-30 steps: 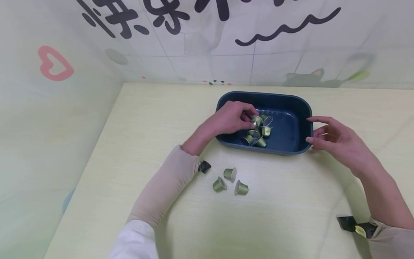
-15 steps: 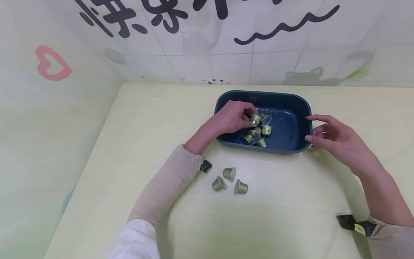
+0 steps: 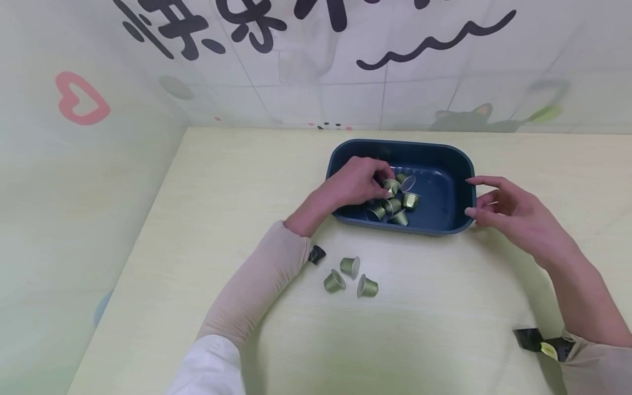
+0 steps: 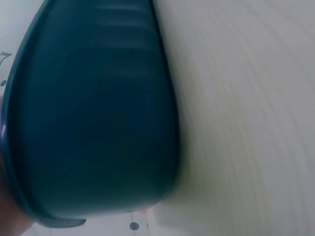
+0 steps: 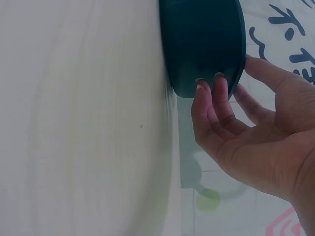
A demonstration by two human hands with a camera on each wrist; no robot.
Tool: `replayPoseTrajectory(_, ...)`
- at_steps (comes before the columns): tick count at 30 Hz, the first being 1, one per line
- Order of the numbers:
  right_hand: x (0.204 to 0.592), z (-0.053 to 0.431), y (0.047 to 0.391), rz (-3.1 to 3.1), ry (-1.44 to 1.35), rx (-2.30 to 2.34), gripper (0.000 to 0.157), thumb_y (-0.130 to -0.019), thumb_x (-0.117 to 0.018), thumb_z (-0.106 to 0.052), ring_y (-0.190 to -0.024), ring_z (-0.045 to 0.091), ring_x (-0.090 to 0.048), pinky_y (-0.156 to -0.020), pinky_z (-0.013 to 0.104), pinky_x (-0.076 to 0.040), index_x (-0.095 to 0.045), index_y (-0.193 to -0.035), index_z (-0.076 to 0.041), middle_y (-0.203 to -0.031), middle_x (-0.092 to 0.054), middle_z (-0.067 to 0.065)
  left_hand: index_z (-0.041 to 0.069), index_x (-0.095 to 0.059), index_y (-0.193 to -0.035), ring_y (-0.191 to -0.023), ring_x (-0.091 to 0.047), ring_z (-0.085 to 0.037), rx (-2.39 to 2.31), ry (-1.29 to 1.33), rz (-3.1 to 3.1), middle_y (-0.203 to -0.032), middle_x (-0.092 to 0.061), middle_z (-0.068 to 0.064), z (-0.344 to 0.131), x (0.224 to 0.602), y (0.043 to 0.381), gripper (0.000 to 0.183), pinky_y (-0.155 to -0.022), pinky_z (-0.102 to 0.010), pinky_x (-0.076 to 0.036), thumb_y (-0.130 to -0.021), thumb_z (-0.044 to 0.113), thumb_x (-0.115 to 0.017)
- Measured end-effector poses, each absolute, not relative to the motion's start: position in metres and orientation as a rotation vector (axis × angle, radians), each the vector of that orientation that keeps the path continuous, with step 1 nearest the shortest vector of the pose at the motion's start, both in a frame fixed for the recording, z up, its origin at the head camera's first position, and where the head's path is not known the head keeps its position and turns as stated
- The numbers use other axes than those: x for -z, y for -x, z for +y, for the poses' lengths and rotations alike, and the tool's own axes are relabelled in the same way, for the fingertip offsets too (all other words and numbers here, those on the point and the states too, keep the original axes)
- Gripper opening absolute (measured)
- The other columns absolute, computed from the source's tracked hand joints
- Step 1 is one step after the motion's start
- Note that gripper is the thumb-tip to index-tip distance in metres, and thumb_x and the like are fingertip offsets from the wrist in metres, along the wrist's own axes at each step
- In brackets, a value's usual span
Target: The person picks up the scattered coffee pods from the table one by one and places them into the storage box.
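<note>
With our left hand (image 3: 356,182), we pinch a green capsule (image 3: 392,185) inside the dark blue bin (image 3: 436,200); more capsules (image 3: 411,201) lie near it towards five o'clock. Our right hand (image 3: 518,213) grips the bin's three-o'clock end. Three loose capsules (image 3: 349,266) rest on the tabletop (image 3: 429,318) at the bin's seven o'clock.

Rectangular, round-cornered container (image 3: 436,192), dark blue and glossy inside, standing upright on the table. Within its left half, the left hand (image 3: 356,178) pinches a metallic green capsule (image 3: 393,186) — a tapered cup with a wider flanged rim. Further capsules (image 3: 411,202) of the same form lie jumbled beside and in front of it, tilted various ways. The right hand (image 3: 518,211) grips the right end wall at its rim. Three loose capsules (image 3: 350,266) rest on their sides in front of the container — grouped closely, rims facing differing directions.
</note>
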State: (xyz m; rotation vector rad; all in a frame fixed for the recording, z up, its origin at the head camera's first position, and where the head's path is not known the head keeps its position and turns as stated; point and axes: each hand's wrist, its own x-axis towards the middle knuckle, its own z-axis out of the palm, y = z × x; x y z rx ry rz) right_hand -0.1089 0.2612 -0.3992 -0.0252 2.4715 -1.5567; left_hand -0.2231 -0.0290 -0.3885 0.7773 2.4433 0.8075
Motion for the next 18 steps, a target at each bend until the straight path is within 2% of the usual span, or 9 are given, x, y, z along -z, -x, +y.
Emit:
replayPoseTrajectory(4, 0.3990, 0.2615, 0.1085, 2.479, 0.029, 1.549, 0.050, -0.096, -0.067, -0.012, -0.079, 0.017, -0.065, -0.071, 0.022, -0.051, -0.048, -0.142, -0.019, -0.092, -0.059, 0.000, 0.011, -0.067, -0.117, -0.070, -0.068, -0.008, -0.837, -0.737, 2.404, -0.106, -0.066, 0.000, -0.0287, 0.3878, 0.2223, 0.028, -0.065, -0.020, -0.055, -0.090, 0.017, -0.075)
replayPoseTrajectory(8, 0.3991, 0.2612, 0.1085, 2.483, 0.041, 1.551, 0.050, -0.096, -0.067, -0.011, -0.079, 0.017, -0.065, -0.070, 0.022, -0.051, -0.049, -0.142, -0.019, -0.092, -0.058, 0.000, 0.011, -0.067, -0.118, -0.071, -0.068, -0.008, -0.847, -0.720, 2.392, -0.108, -0.066, 0.000, -0.0290, 0.3876, 0.2224, 0.029, -0.063, -0.021, -0.055, -0.091, 0.017, -0.075)
replayPoseTrajectory(15, 0.3989, 0.2607, 0.1084, 2.480, 0.047, 1.558, 0.050, -0.096, -0.067, -0.011, -0.080, 0.016, -0.064, -0.070, 0.022, -0.050, -0.049, -0.142, -0.019, -0.092, -0.059, 0.000, 0.014, -0.068, -0.119, -0.059, -0.067, -0.014, -0.896, -0.732, 2.382, -0.110, -0.066, 0.002, -0.0305, 0.3861, 0.2218, 0.030, -0.060, -0.023, -0.056, -0.091, 0.020, -0.074)
replayPoseTrajectory(18, 0.3984, 0.2606, 0.1085, 2.484, 0.044, 1.554, 0.050, -0.096, -0.067, -0.011, -0.080, 0.016, -0.064, -0.070, 0.022, -0.050, -0.049, -0.142, -0.019, -0.092, -0.059, -0.001, 0.016, -0.068, -0.119, -0.059, -0.067, -0.013, -0.926, -0.747, 2.371, -0.111, -0.066, 0.003, -0.0311, 0.3848, 0.2216, 0.029, -0.060, -0.023, -0.056, -0.091, 0.021, -0.074)
